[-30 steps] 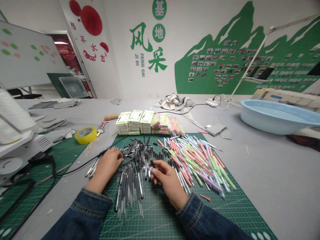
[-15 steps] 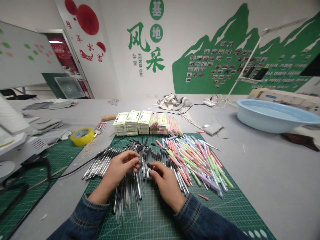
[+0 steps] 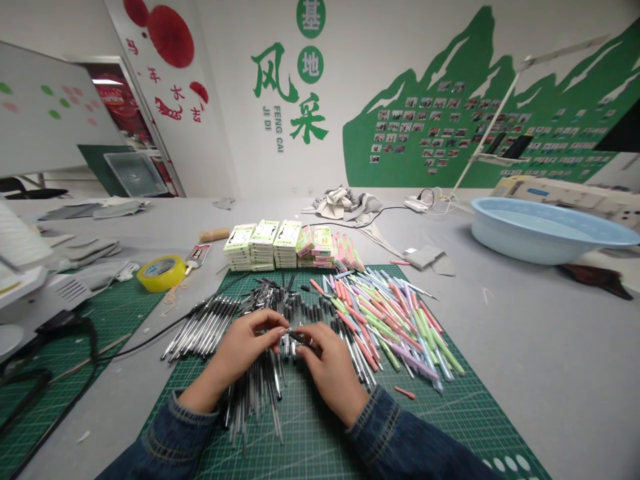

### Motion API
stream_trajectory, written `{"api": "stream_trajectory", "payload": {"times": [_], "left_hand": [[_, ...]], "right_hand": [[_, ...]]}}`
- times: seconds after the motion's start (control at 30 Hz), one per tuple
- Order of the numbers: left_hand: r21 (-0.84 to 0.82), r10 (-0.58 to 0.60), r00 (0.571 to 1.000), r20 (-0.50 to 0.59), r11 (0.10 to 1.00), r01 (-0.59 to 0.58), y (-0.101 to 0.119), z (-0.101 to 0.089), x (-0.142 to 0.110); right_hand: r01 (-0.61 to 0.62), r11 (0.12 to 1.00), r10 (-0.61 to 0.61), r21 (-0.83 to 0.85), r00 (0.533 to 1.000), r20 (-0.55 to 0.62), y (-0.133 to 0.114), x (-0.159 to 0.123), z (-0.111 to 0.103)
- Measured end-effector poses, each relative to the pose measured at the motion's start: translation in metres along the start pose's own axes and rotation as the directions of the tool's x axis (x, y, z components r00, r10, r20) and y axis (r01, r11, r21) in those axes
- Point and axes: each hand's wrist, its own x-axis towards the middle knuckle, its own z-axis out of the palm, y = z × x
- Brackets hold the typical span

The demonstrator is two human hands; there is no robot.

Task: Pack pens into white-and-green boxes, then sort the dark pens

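My right hand [image 3: 333, 367] is closed in a pinch on a short black pen part [image 3: 301, 339], which looks like a cap. My left hand [image 3: 253, 343] is closed too, thumb and forefinger pressed together at the left end of that part; anything small between them is hidden. Under and beyond the hands lie clear pen tubes [image 3: 245, 407], several silver-and-black pens [image 3: 203, 327] and a heap of small black pen parts [image 3: 267, 293]. Right of my right hand, pastel pens [image 3: 390, 313] in pink, green, blue and purple are piled on the green cutting mat [image 3: 310, 440].
Stacked small boxes [image 3: 263, 243] stand along the mat's far edge. At left are a yellow tape roll [image 3: 160, 275], a black cable [image 3: 150, 345] and a white machine [image 3: 55, 300]. Cloth scraps [image 3: 345, 203] lie at the back. A blue basin [image 3: 545, 233] stands at right.
My hands have come together: the left fingertips, apart from the black pen part before, now meet its end. The right hand still grips it. The view has shifted slightly.
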Motion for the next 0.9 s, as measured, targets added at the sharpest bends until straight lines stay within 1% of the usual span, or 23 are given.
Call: {"api": "stream_trajectory", "payload": {"times": [0.1, 0.17, 0.3, 0.37, 0.47, 0.53, 0.6, 0.67, 0.73, 0.9], "left_hand": [[-0.018, -0.012, 1.000, 0.017, 1.000, 0.012, 0.0001, -0.0004, -0.0015], [-0.016, -0.008, 1.000, 0.026, 1.000, 0.008, 0.0002, -0.0011, -0.0025], [-0.010, 0.009, 1.000, 0.029, 1.000, -0.009, 0.0002, -0.0030, -0.0028], [-0.005, 0.017, 0.999, 0.035, 1.000, -0.017, 0.0001, -0.0038, -0.0025], [0.011, 0.038, 0.998, 0.058, 0.999, -0.039, 0.0011, -0.0044, -0.0027], [0.015, 0.046, 0.996, 0.073, 0.999, -0.048, 0.0023, -0.0046, -0.0031], [0.015, 0.049, 0.996, 0.078, 0.999, -0.051, 0.0033, -0.0050, -0.0034], [0.014, 0.054, 0.995, 0.082, 0.998, -0.055, 0.0037, -0.0055, -0.0033], [0.016, 0.058, 0.994, 0.092, 0.998, -0.060, 0.0037, -0.0058, -0.0029], [0.016, 0.059, 0.992, 0.116, 0.998, -0.061, 0.0033, -0.0058, -0.0033]], "right_hand": [[-0.053, 0.999, 0.053, 0.008, 0.998, -0.040, 0.0004, 0.0006, -0.0002], [-0.097, 0.994, 0.098, 0.045, 0.995, -0.025, 0.0021, 0.0007, 0.0000], [-0.172, 0.970, 0.148, 0.172, 0.979, 0.142, 0.0039, 0.0015, 0.0009], [-0.188, 0.956, 0.149, 0.225, 0.972, 0.179, 0.0027, 0.0021, 0.0010], [-0.197, 0.942, 0.172, 0.271, 0.979, 0.113, 0.0001, 0.0028, 0.0005], [-0.238, 0.925, 0.214, 0.295, 0.970, 0.111, -0.0001, 0.0029, 0.0003], [-0.299, 0.889, 0.244, 0.346, 0.950, 0.194, 0.0011, 0.0026, 0.0011], [-0.335, 0.848, 0.227, 0.411, 0.930, 0.290, 0.0029, 0.0021, 0.0027], [-0.353, 0.812, 0.208, 0.464, 0.919, 0.335, 0.0039, 0.0017, 0.0045], [-0.385, 0.779, 0.274, 0.495, 0.919, 0.283, 0.0028, 0.0020, 0.0049]]}}
